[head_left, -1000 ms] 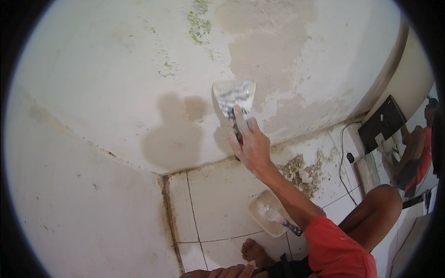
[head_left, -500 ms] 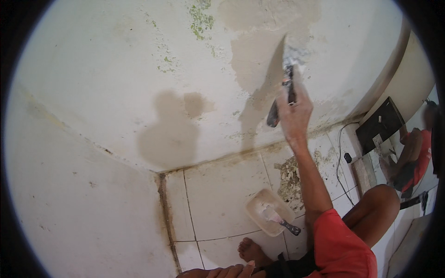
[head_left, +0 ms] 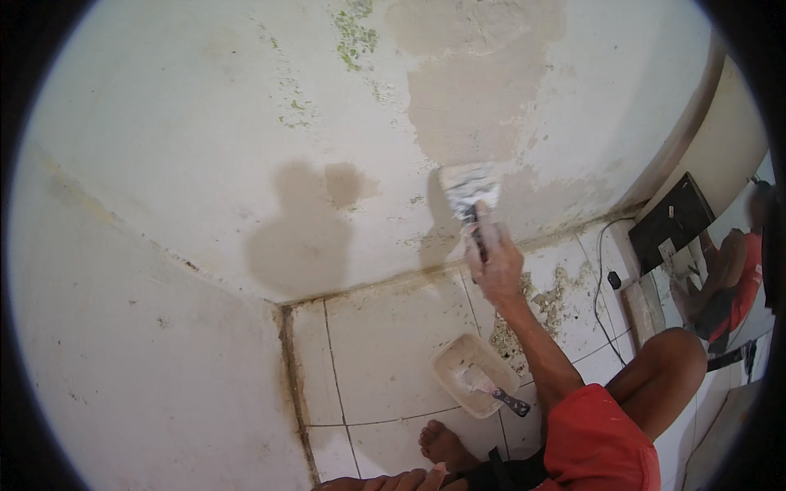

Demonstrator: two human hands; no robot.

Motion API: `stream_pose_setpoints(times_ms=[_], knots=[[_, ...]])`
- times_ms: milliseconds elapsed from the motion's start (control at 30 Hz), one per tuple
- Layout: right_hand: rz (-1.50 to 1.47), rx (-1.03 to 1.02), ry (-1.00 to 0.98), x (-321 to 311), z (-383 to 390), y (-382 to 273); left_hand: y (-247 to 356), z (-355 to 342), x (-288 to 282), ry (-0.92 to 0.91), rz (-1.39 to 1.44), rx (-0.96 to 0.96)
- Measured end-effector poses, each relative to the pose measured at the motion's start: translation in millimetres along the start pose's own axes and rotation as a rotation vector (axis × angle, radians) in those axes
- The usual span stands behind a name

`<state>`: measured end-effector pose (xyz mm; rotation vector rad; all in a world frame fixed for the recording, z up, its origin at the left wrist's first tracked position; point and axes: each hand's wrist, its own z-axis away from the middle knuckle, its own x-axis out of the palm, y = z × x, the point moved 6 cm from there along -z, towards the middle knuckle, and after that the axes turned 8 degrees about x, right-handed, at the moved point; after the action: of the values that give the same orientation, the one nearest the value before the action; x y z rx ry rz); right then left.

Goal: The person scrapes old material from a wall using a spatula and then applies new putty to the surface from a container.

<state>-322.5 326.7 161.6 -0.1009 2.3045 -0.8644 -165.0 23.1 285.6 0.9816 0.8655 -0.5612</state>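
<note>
My right hand [head_left: 495, 266] grips the dark handle of a wide putty knife [head_left: 468, 186]. Its blade, smeared with white filler, lies flat on the wall at the lower edge of a grey-brown patched area [head_left: 475, 106]. On the tiled floor below stands a shallow white tray [head_left: 463, 364] of filler, with a second, smaller putty knife [head_left: 501, 398] lying in it. My left hand [head_left: 385, 481] shows only as fingers at the lower edge, beside my bare foot [head_left: 442, 446]. Whether it holds anything is hidden.
Two pale walls meet in a corner at the left, with green mould spots [head_left: 354, 33] higher up. Plaster crumbs [head_left: 557, 299] lie on the tiles. A black box [head_left: 673, 219], a cable [head_left: 602, 270] and a wooden strip [head_left: 643, 311] sit at the right, beside a mirror reflection.
My right hand swept the knife up and to the right across the patch, blade turned edge-on, then came back down. The blade now lies flat again, low on the wall.
</note>
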Motion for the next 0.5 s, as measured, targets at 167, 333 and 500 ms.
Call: stream_pose_setpoints(times_ms=[167, 333, 500], knots=[[-0.393, 0.18, 0.28, -62.1, -60.8, 2.7, 2.5, -15.9, -5.1, -0.001, -0.012, 0.025], [-0.389, 0.107, 0.292, -56.0, -83.6, -12.6, 7.8, -29.4, -8.8, -0.012, -0.032, 0.051], [-0.057, 0.006, 0.185, -4.7, -40.4, -12.0, 11.1, -36.4, -10.0, -0.011, -0.038, 0.055]])
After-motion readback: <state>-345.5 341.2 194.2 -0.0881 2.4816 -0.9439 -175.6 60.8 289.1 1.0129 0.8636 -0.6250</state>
